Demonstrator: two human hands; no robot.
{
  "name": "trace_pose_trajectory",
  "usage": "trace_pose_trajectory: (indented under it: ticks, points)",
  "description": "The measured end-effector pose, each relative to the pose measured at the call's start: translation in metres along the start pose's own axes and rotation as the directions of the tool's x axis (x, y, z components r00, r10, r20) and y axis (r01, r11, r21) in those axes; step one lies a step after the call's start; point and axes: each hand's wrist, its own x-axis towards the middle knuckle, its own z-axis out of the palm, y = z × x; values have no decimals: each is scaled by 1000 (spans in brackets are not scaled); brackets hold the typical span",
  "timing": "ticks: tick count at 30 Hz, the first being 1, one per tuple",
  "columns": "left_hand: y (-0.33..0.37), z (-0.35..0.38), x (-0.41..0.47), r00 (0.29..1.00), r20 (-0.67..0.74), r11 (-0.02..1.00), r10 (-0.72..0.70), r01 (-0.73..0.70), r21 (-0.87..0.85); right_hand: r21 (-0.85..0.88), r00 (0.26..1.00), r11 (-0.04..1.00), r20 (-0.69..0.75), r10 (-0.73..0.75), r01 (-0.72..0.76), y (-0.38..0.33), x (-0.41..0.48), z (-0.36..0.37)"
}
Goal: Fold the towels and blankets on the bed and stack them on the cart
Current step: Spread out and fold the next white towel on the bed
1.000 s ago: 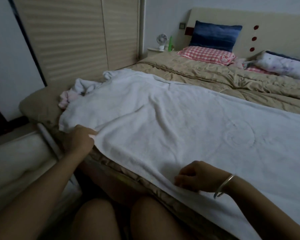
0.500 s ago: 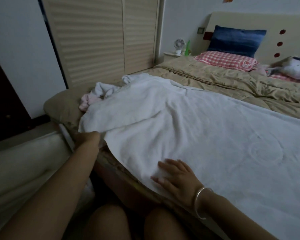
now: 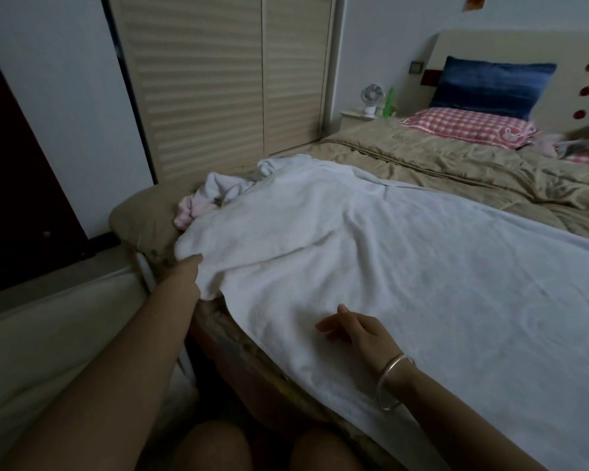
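The white towel (image 3: 388, 266) stretches rightward from the left hand (image 3: 187, 268), whose grip seems clamped on its corner. The right hand (image 3: 351, 329) lies slack, fingers apart, at mid-edge.

1. Place: bedroom in a home, dimly lit.
2. Bed (image 3: 140, 215), wide, covered by a rumpled tan quilt (image 3: 456, 171); a white towel (image 3: 388, 266) is spread over the near part.
3. Headboard (image 3: 575, 56), pale, with round red insets, against the far wall.
4. Blue pillow (image 3: 490, 83) propped against the headboard; checked pillow (image 3: 466, 125), red and white, lying before it.
5. Nightstand (image 3: 352, 117) beside the head of the bed, bearing a small fan (image 3: 371, 95) and a green bottle (image 3: 389, 103).
6. Wardrobe (image 3: 201, 79), tall, with louvred doors, along the left wall.
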Motion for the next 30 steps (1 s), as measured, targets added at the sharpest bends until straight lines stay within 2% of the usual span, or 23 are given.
trace_pose_trajectory:
  ticks: [3,5,7,9,10,12,13,14,15,17,18,19,20,21,22,23,24,25,26,28,30]
  points:
    - [16,20,-19,988,-52,989,143,-141,41,82,1000,996,9,16,-17,-3,3,-7]
    - [26,41,-45,934,-97,938,344,-338,75,142,998,987,4,70,-70,-1,3,-13]
    - [25,68,-85,819,-57,809,571,-549,210,206,992,970,22,123,-125,2,-1,-23]
    - [16,102,-142,672,78,625,736,-719,304,320,994,941,23,105,-107,0,-19,-42]
    - [4,119,-171,617,181,553,766,-776,304,399,994,912,-11,111,-98,6,-25,-57]
    - [-32,149,-222,542,410,474,733,-840,264,517,972,846,-101,213,-132,8,-47,-87]
    - [-56,161,-250,492,524,426,696,-869,250,595,983,795,-46,178,-116,45,-47,-122]
    - [-79,169,-278,417,625,364,660,-905,219,639,960,757,-105,258,-134,112,-35,-155]
    - [-104,178,-312,330,718,320,613,-934,157,644,908,760,-268,324,-81,172,-29,-189]
    - [-148,186,-373,161,872,303,463,-953,16,742,917,661,-333,219,112,246,-55,-251]
    - [-168,188,-399,88,921,304,380,-952,-34,750,912,660,-288,292,26,233,-94,-272]
    - [-189,189,-433,23,956,313,292,-947,-73,784,926,615,-163,340,-88,195,-150,-276]
    - [-206,188,-455,-38,974,307,223,-946,-107,736,896,647,-132,424,-197,137,-195,-285]
    - [-226,189,-481,-92,985,289,148,-948,-132,748,835,614,-154,529,-251,111,-232,-296]
    - [-241,189,-492,-133,987,252,92,-956,-153,749,806,609,-178,564,-261,122,-245,-310]
    - [-258,190,-504,-149,988,212,45,-965,-155,751,799,598,-165,579,-279,133,-259,-320]
    - [-270,190,-507,-133,991,175,26,-975,-136,679,779,622,-119,616,-389,136,-271,-327]
    - [-282,191,-513,-90,996,156,28,-983,-93,586,742,665,-153,653,-463,151,-282,-338]
    - [-290,190,-511,-35,998,162,45,-986,-42,589,734,653,-142,664,-476,155,-285,-341]
    - [-300,187,-514,76,994,210,81,-976,57,572,755,661,-107,647,-485,149,-296,-341]
    - [-305,184,-517,141,982,223,126,-969,111,494,757,699,-117,643,-517,142,-290,-338]
